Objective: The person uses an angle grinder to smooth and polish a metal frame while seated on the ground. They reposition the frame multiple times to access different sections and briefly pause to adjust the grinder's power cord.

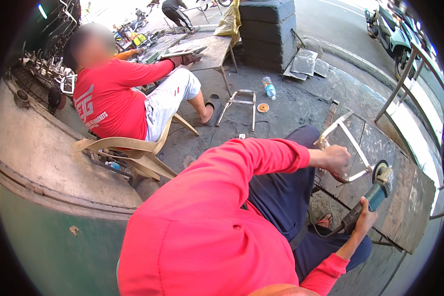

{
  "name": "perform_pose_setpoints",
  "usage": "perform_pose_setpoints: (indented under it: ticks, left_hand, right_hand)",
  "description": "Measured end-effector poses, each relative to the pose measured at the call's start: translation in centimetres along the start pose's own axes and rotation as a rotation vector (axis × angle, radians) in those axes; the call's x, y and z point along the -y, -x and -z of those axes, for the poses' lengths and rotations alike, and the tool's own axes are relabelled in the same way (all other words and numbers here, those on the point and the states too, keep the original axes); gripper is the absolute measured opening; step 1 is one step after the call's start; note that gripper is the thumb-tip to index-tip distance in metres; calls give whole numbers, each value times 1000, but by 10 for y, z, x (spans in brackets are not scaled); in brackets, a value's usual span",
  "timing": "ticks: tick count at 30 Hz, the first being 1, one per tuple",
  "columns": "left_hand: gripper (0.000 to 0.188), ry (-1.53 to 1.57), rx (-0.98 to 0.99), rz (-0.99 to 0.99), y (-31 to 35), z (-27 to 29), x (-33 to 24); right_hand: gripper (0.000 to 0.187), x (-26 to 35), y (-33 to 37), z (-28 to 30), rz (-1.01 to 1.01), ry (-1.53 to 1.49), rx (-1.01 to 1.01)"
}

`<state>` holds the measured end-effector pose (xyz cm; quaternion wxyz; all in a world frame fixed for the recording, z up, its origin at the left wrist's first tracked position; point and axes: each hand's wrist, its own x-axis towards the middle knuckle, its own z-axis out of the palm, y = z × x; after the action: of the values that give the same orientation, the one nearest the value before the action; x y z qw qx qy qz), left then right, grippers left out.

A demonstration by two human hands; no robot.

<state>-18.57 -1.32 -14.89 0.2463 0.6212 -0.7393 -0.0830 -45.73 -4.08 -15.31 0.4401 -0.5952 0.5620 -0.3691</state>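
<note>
My left hand is closed on the near end of a shiny metal tube frame. The frame rests on a worn wooden work table at the right. In my right hand is a teal and black angle grinder, gripped round its body. Its round disc is close to the frame's near right corner; whether they touch, I cannot tell. A dark cord runs from the grinder's rear end down past my legs.
Left, a person in a red shirt sits on a beige plastic chair, one hand at another table. On the floor lie another metal frame, a plastic bottle and an orange disc. A metal railing borders the right.
</note>
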Motion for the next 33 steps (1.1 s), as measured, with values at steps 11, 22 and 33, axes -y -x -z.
perform_pose_setpoints:
  ticks: [11, 22, 33]
  left_hand:
    - [31, 36, -22, 223, -17, -95, 9]
    - [86, 1835, 562, 403, 44, -56, -134]
    - [79, 1796, 678, 368, 50, -33, -125]
  right_hand:
    - [31, -14, -12, 28, -77, -176, -89]
    - [36, 39, 18, 10, 63, -200, -147]
    - [37, 82, 61, 12, 252, -286, -150]
